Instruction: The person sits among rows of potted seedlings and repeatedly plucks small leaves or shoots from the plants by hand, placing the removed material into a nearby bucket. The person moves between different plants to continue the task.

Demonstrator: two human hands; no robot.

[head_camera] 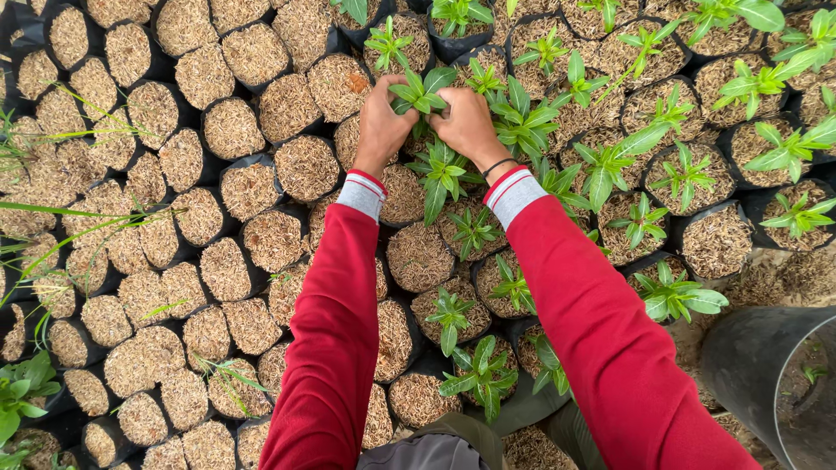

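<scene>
Head view: a green seedling [421,94] is pinched at its base between the left hand [383,122] and right hand [466,122], fingers closed narrowly, and is best kept upright while husk is firmed evenly in its black nursery bag [348,139].

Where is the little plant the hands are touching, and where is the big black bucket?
little plant [421,92], head view, on its green leaves.
big black bucket [749,365], head view, on its outer wall.
</scene>
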